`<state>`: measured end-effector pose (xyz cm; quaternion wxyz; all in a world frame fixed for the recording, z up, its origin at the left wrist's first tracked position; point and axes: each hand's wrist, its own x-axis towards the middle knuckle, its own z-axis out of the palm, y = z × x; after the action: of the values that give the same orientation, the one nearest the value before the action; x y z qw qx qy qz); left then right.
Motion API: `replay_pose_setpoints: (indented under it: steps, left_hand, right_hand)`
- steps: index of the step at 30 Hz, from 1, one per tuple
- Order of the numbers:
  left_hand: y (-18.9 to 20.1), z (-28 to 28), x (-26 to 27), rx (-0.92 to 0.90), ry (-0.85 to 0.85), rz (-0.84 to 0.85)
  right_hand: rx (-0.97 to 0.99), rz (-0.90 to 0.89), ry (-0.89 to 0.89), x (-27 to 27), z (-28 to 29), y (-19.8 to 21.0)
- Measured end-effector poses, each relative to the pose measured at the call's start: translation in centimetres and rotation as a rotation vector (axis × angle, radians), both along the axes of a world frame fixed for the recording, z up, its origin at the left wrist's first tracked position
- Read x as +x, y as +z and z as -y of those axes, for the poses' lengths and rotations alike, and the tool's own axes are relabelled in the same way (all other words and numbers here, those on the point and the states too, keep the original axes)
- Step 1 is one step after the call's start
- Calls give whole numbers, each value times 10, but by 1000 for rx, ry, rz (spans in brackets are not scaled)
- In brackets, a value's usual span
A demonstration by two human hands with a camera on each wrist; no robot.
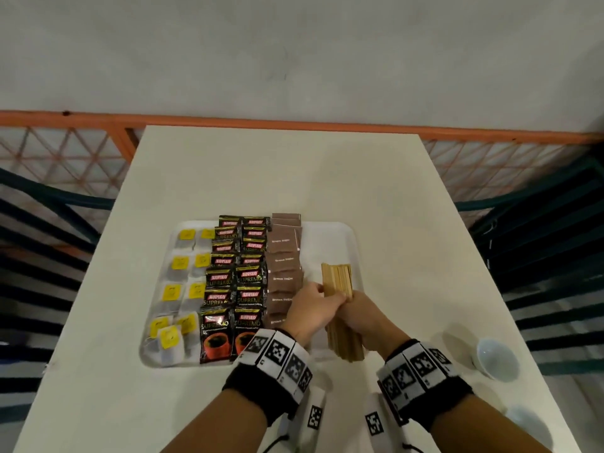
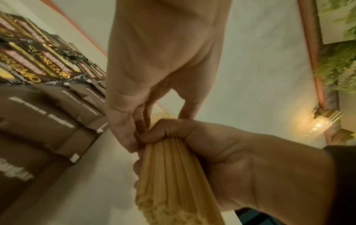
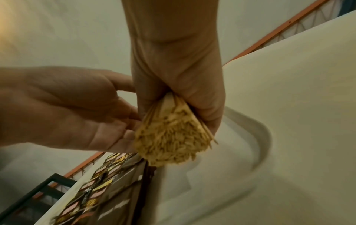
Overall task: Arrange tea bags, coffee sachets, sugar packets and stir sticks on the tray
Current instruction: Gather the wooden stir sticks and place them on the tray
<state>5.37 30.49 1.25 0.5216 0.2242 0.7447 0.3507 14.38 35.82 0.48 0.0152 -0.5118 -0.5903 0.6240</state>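
Note:
A thick bundle of wooden stir sticks (image 1: pixel 336 276) is held over the right part of the white tray (image 1: pixel 346 233). My right hand (image 1: pixel 362 312) grips the bundle around its middle. My left hand (image 1: pixel 310 308) pinches the sticks at the bundle's left side, against the right hand's fingers. In the left wrist view the left hand (image 2: pixel 159 115) closes on the stir sticks (image 2: pixel 173 175) above the right hand (image 2: pixel 231 152). On the tray lie tea bags (image 1: pixel 183 289) at the left, two columns of coffee sachets (image 1: pixel 235 282), then brown sugar packets (image 1: pixel 284 266).
A small white bowl (image 1: pixel 496 358) stands on the table at the right, near the front edge. The table (image 1: pixel 261 174) runs back to an orange lattice railing (image 1: pixel 490 158). Dark chairs flank both sides.

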Motion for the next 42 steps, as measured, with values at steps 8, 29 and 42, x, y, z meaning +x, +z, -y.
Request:
replay_pose_setpoints:
  steps: [8,29,42]
  left_hand:
    - [-20,-37,1,-69,122,-89]
    - [-26,-28,6,-27,14,-319]
    - [-19,-17,12,61,-94,-552]
  right_hand:
    - [160,201,108,-26,-42,-27]
    - [475,403,249,-7,-45,-20]
    - [696,374,272,6,-34,-21]
